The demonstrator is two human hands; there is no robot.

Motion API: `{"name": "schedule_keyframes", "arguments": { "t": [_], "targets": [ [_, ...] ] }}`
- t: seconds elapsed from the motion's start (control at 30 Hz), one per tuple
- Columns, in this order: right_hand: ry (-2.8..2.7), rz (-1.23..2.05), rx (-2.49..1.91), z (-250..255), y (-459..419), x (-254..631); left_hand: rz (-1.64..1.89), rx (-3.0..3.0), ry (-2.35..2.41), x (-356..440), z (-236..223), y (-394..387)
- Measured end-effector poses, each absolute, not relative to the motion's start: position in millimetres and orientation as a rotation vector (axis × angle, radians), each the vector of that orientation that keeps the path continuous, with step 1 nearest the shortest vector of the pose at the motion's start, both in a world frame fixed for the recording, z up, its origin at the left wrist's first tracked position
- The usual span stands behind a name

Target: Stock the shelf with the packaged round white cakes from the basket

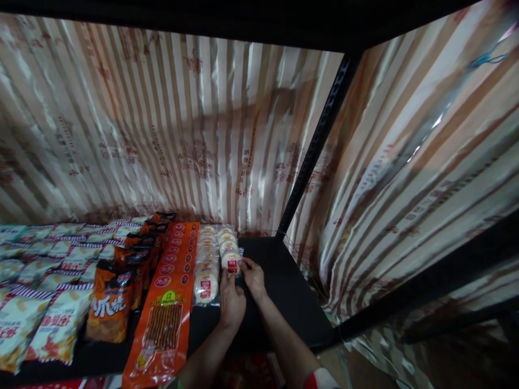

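Note:
Both of my hands reach onto a black shelf (pixel 284 292). My left hand (pixel 231 301) and my right hand (pixel 252 276) pinch the near edge of a clear packet holding a round pale rice cracker with a red label (pixel 230 261). That packet is the front one of a short row of the same cracker packets (pixel 225 242). A second row of these packets (pixel 206 270) lies just to its left. Both hands have their fingers closed on the packet's edge.
Left of the crackers lie overlapping orange packets of thin sticks (pixel 166 319), then dark orange snack bags (pixel 111 305), then white snack bags (pixel 44 281). A striped satin curtain (pixel 162 124) hangs behind and to the right. A black shelf post (pixel 316 140) stands at the back right corner.

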State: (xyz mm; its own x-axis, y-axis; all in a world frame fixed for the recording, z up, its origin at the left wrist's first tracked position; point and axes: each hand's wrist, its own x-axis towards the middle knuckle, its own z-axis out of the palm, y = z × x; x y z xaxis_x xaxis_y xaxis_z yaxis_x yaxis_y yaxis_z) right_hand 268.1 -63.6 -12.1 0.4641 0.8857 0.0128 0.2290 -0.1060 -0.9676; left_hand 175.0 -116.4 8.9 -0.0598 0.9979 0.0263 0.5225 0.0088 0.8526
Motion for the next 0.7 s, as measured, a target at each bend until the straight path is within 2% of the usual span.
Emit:
{"name": "schedule_keyframes", "arguments": {
  "t": [0.43, 0.7],
  "targets": [
    [-0.973, 0.759, -1.563, -15, -48, 269, 0.895, 1.671, 1.663, 175, 10, -111],
    [-1.124, 0.676, -1.845, 3, -48, 268, 0.741, 1.845, 1.707, 175, 16, -112]
  ]
}}
